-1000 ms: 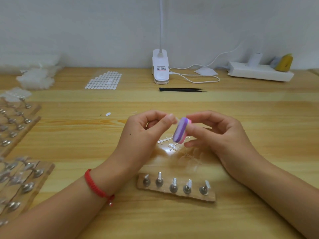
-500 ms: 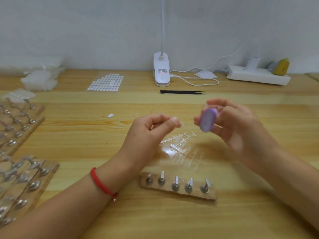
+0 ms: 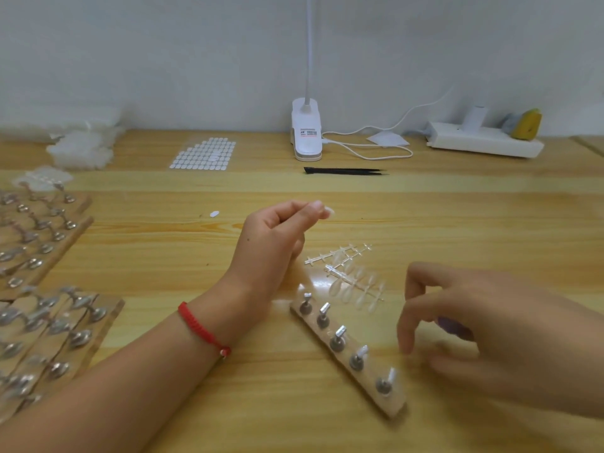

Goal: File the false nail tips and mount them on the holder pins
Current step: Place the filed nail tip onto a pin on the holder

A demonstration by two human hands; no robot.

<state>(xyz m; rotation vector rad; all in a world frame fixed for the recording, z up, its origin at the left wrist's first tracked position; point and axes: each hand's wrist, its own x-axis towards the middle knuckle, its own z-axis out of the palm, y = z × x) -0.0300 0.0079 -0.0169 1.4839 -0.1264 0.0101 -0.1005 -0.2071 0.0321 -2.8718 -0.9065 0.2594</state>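
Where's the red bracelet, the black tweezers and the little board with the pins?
red bracelet (image 3: pixel 201 328), head view, middle of the cord.
black tweezers (image 3: pixel 343 171), head view, middle of its length.
pin holder board (image 3: pixel 394 405), head view, bare wood at near end.

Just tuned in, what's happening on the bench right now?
The left hand pinches a clear nail tip above the table. The right hand, blurred, hangs low beside the holder. The purple file shows under it, but I cannot tell whether it grips the file. All five pins are bare. More tips, on their sprues, lie just behind the holder.
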